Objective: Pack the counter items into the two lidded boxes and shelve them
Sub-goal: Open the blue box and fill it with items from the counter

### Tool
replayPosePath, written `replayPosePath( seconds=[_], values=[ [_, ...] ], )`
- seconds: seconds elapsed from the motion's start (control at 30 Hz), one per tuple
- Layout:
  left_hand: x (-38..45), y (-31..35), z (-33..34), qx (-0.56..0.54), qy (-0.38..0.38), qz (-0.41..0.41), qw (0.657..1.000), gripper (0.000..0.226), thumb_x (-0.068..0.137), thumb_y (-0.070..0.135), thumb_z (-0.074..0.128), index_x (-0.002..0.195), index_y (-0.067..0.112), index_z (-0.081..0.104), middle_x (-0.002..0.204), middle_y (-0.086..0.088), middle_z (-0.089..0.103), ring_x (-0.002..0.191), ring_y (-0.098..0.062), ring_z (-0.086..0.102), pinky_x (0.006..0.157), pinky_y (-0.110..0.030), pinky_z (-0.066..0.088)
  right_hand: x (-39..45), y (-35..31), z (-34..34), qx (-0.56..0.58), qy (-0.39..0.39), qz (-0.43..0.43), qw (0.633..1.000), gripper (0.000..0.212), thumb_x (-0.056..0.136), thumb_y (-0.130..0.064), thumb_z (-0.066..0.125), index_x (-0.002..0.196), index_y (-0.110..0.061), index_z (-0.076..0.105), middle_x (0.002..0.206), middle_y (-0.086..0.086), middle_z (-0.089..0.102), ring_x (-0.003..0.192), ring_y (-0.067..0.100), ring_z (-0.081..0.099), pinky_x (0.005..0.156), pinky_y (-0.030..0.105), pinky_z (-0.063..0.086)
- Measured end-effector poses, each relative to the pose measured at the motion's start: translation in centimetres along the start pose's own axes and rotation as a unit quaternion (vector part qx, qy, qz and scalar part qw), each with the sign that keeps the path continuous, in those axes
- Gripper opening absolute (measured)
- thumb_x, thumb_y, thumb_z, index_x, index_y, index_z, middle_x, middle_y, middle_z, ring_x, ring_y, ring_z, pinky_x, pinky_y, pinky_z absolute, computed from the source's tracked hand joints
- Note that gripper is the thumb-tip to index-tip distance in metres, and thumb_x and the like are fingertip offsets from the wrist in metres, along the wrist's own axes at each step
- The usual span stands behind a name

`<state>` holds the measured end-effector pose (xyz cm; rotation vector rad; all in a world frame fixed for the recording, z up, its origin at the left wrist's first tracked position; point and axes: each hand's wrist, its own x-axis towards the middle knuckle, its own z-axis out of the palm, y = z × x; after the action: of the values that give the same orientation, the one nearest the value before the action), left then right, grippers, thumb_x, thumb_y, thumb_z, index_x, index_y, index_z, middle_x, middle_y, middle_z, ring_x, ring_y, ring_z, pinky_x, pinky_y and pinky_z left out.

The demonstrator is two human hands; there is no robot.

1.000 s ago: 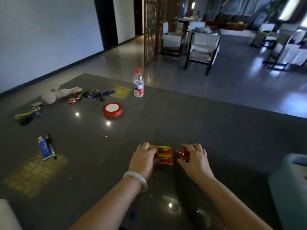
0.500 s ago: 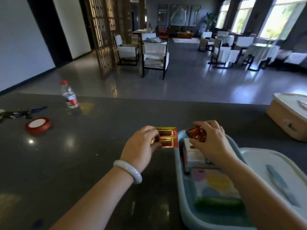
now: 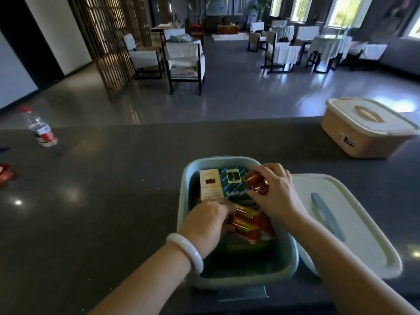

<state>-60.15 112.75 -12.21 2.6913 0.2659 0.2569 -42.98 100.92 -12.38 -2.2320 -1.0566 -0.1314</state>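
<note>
An open pale blue box (image 3: 184, 189) stands on the dark counter in front of me. Inside it, my left hand (image 3: 204, 223) grips a red and gold packet (image 3: 247, 226) low over the contents. My right hand (image 3: 275, 194) holds a small shiny red item (image 3: 255, 183) above the box's right side. A beige carton (image 3: 210, 184) and a blue striped packet (image 3: 234, 180) lie at the box's far end. The box's white lid (image 3: 354, 226) lies flat just to the right. A peach box with a white lid (image 3: 366, 130) sits shut at the far right.
A water bottle (image 3: 41, 130) stands at the far left of the counter, with a red ribbon spool (image 3: 4, 173) at the left edge. Beyond the counter's far edge lies a room with chairs and covered tables.
Both hands carried their items rightward from the bare counter to the blue box. The left hand's packet has gone down inside it, and the right hand's red item hovers over its right side.
</note>
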Motion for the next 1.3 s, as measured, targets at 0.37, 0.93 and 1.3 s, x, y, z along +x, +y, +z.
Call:
replayPosePath(
  seconds=[0.37,0.93,1.3],
  values=[
    [1.5,0.2,1.9,0.062,-0.062,0.054,0.995,0.023,0.094,0.028,0.055,0.115,0.024,0.063,0.121,-0.001,0.06,0.112,-0.023,0.057,0.097,-0.043,0.045,-0.6,0.5,1.3,-0.012,0.01,-0.015,1.0,0.056,0.081,-0.036,0.07,0.134,-0.032,0.05,0.13,-0.007,0.041,0.114,0.013,0.031,0.097,0.033,0.035],
    [2.2,1.7,4.3,0.049,-0.041,-0.212,0.975,0.102,0.059,0.078,0.068,0.135,0.018,0.036,0.129,-0.002,0.042,0.118,-0.02,0.038,0.102,-0.034,0.036,-0.7,0.7,1.2,-0.026,-0.001,-0.022,0.999,0.059,0.078,-0.033,0.073,0.133,-0.031,0.052,0.131,-0.007,0.043,0.113,0.016,0.032,0.092,0.028,0.026],
    [1.7,1.3,4.4,-0.091,-0.003,-0.216,0.972,0.08,0.064,0.06,0.078,0.127,0.024,0.044,0.13,0.003,0.043,0.122,-0.016,0.038,0.102,-0.034,0.039,-0.7,0.9,1.3,-0.018,-0.006,-0.025,1.0,0.059,0.078,-0.033,0.073,0.133,-0.033,0.051,0.131,-0.006,0.043,0.116,0.015,0.031,0.094,0.032,0.031]
  ],
)
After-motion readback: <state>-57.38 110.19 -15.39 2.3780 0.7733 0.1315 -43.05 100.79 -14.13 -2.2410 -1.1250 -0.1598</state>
